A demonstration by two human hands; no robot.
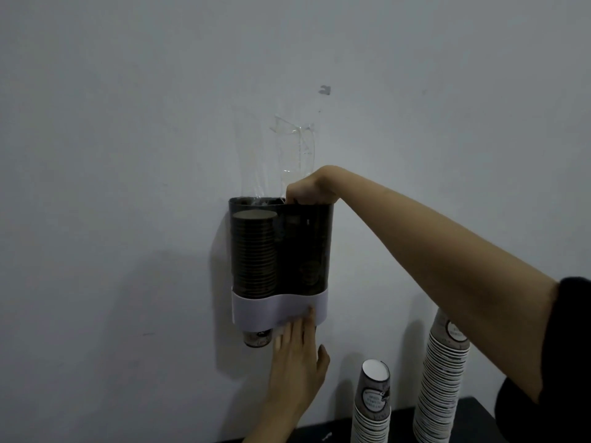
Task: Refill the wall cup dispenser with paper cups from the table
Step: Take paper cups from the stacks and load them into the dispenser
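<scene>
The wall cup dispenser (315,238) has two dark see-through tubes above a white band. Its left tube is packed with paper cups (254,251), and one cup pokes out below. In the right tube a cup logo shows dimly. My right hand (308,190) is curled at the right tube's mouth, fingertips dipping inside, closed around the base of a clear plastic sleeve (299,145) that stands up against the wall. My left hand (297,362) lies flat and open under the right tube, fingertips touching the white band.
On a dark table (470,410) at the bottom right stand two stacks of paper cups: a short stack (372,407) and a tall stack (443,382) partly behind my right forearm. The wall around the dispenser is bare, with one small mark above.
</scene>
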